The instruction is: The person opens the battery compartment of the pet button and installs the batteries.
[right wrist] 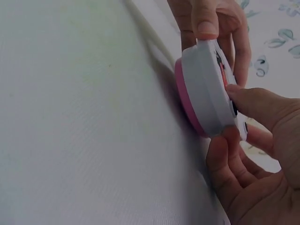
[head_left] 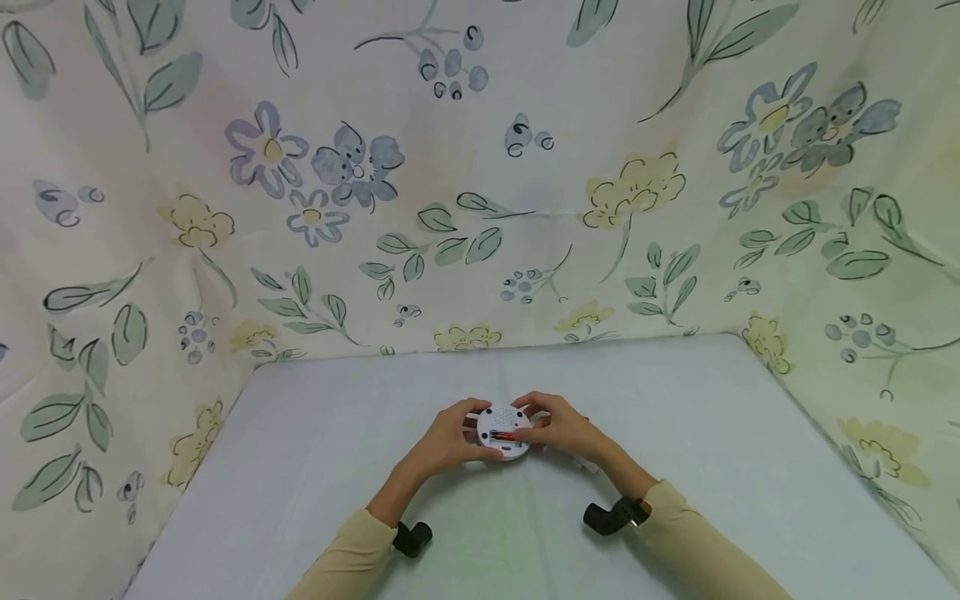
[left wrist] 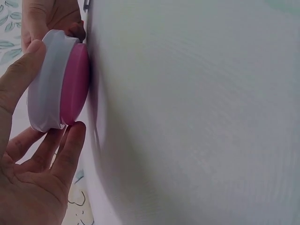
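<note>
Between both hands is a round white device [head_left: 501, 418] with a pink face turned toward the table and its perforated back facing up. A red battery [head_left: 502, 436] lies in the uncovered slot on that back. My left hand [head_left: 446, 437] grips the rim from the left, thumb at the near edge, fingers on the far side. From the right, my right hand [head_left: 564, 429] holds the other side of the rim, and its thumb presses at the battery's end. The right wrist view shows this thumb [right wrist: 248, 101] on the slot; the left wrist view shows the pink face [left wrist: 75, 86] side-on.
A small white piece [head_left: 587, 465] lies on the table by the right forearm, partly hidden by it. The pale table [head_left: 480, 542] is backed by a flower-patterned cloth [head_left: 480, 167]. Each wrist wears a black strap with a camera [head_left: 611, 517].
</note>
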`<state>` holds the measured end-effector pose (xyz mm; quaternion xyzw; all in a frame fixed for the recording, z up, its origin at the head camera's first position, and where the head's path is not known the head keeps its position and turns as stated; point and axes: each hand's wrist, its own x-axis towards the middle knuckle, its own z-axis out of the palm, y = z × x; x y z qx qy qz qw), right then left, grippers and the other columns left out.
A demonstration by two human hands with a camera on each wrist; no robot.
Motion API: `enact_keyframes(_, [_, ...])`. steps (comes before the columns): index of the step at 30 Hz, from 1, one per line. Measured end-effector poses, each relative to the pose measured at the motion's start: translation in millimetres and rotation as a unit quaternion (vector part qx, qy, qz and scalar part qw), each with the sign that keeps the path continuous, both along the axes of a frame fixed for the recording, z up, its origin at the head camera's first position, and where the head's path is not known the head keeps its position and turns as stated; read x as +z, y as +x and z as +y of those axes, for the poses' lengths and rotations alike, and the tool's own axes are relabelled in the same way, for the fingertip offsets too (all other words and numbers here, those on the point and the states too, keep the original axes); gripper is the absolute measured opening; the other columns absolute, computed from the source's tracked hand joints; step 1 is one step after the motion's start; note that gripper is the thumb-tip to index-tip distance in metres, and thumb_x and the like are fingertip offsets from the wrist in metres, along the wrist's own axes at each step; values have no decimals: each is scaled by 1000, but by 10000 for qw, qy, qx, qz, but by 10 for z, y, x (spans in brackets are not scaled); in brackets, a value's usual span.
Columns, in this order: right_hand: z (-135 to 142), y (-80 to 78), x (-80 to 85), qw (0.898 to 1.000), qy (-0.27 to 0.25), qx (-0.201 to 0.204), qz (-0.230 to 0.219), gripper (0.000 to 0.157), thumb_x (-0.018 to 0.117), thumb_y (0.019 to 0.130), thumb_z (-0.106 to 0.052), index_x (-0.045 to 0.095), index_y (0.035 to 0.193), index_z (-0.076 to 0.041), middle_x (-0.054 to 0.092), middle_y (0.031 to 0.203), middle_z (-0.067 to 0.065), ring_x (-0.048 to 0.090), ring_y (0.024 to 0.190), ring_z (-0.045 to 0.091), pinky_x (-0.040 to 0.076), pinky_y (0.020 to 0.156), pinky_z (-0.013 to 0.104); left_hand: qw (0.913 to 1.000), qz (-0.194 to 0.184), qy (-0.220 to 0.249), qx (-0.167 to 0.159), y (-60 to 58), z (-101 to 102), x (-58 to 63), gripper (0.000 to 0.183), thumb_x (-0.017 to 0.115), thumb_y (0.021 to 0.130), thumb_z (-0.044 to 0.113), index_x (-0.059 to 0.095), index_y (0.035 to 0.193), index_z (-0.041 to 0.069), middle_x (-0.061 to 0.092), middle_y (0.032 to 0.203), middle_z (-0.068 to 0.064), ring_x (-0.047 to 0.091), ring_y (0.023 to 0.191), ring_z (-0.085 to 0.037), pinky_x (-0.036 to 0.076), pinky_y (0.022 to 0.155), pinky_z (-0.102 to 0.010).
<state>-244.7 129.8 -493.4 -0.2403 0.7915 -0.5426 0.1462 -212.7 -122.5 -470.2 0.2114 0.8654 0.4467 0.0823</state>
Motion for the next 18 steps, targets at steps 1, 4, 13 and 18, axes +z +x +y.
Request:
enact_keyframes(1, [-8,4,6,10000,7,-23,25,45,80,91,-18,62,131,-8,59,113,14,65,79,23,58,66,32,10000,18,20,-17,-1,1,-1,76,91,79,29,54,141,5,58,134,-9,62,112,-26,55,92,-37])
enact_keyframes(4, [-29,19,26,9999,15,-89,56,46,81,90,-17,62,130,-6,59,112,14,63,78,22,56,65,29,9999,36,88,-49,1,1,3,75,91,78,26,54,140,4,59,133,-9,62,111,-26,55,91,-36])
enact_keyframes(13, [4,11,50,9999,118,-18,96,44,79,92,-19,61,130,-5,59,112,14,64,78,23,57,65,31,9998,-98,162,3,9,-16,4,74,91,79,26,54,140,5,59,132,-9,62,112,-27,56,90,-35])
enact_keyframes(18, [158,-32,105,9998,27,-84,164,40,76,95,-18,62,128,-2,63,107,11,66,76,26,58,62,35,9996,-183,210,43,0,-15,-15,74,92,78,26,55,138,6,60,130,-9,62,111,-27,56,89,-36])
